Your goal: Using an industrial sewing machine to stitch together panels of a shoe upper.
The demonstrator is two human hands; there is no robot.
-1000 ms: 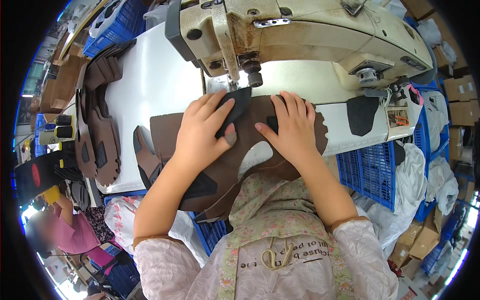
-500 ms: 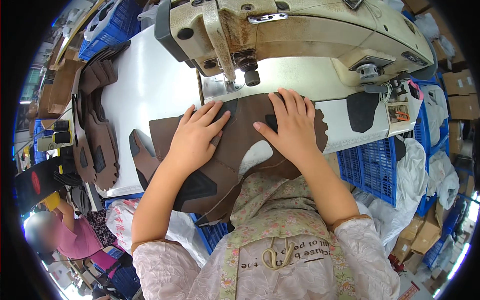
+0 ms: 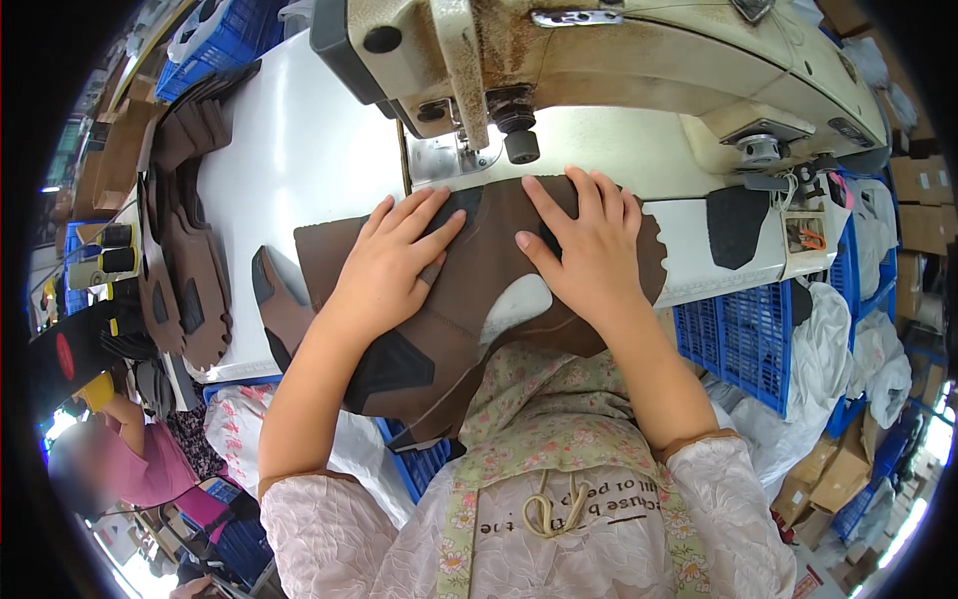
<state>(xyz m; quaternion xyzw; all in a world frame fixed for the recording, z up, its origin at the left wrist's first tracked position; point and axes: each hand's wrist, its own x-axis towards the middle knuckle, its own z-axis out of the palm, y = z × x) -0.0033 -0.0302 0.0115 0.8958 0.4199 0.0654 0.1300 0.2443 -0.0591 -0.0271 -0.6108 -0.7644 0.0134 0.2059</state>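
Note:
Both my hands lie flat on a brown leather-like piece [image 3: 479, 260] with black patches and one pale patch, its lower part draping over the table's near edge. My left hand [image 3: 394, 265] rests on its left half, fingers stretched out toward the needle area. On the right half, my right hand [image 3: 596, 245] presses down with its fingers spread. The sewing machine [image 3: 619, 70], cream and stained, stands just beyond the piece, its presser foot [image 3: 466, 150] over a metal plate. The piece's far edge lies short of the foot. A loose black cut piece [image 3: 736, 228] lies right of my right hand.
Stacked brown cut pieces [image 3: 190, 240] lie along the left of the white table [image 3: 289, 140]. Thread spools [image 3: 118, 248] stand beyond them. A blue crate [image 3: 733, 344] and white bags [image 3: 818, 359] sit below on the right. At lower left is another person in pink [image 3: 165, 454].
The machine and table appear shifted slightly right and up in view. My right fingers have spread a little wider. Both hands stay on the brown piece.

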